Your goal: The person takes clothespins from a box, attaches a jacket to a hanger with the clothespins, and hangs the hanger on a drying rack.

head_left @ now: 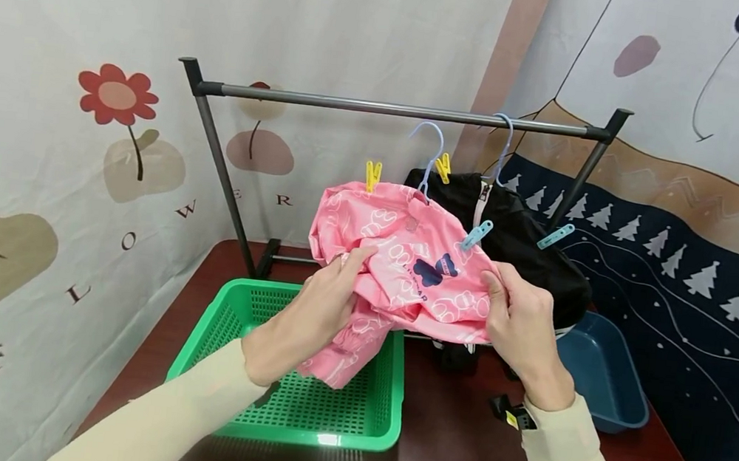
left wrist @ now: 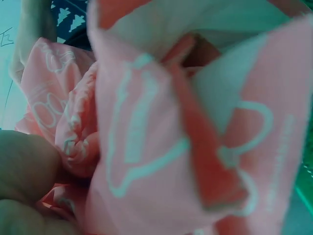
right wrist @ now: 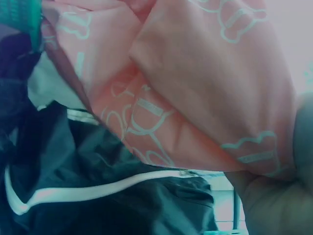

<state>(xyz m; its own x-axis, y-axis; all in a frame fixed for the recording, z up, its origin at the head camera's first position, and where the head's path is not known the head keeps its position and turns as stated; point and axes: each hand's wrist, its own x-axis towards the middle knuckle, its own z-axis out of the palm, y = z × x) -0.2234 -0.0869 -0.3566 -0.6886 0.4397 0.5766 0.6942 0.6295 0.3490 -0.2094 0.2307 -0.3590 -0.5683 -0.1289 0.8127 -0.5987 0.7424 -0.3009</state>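
Observation:
A pink printed garment [head_left: 400, 263] with white bear outlines and a dark blue print hangs between both hands. My left hand [head_left: 326, 293] pinches its left side, thumb on top. On the other side, my right hand [head_left: 524, 320] grips the lower edge between thumb and fingers. A light blue hanger [head_left: 436, 144] rises from the garment's top, its hook lower than the rail in the head view. One yellow clothespin [head_left: 372, 176] and one light blue clothespin [head_left: 477, 235] sit on the garment. Loose folds and a gathered part [left wrist: 78, 132] show in the left wrist view.
A black jacket [head_left: 528, 246] with a white zip hangs by its hanger from the dark metal rack's rail [head_left: 355, 104]. Below the pink garment stands a green basket [head_left: 391, 418]; a blue basin [head_left: 606, 372] is at the right. Patterned cloth [head_left: 654, 117] covers the walls.

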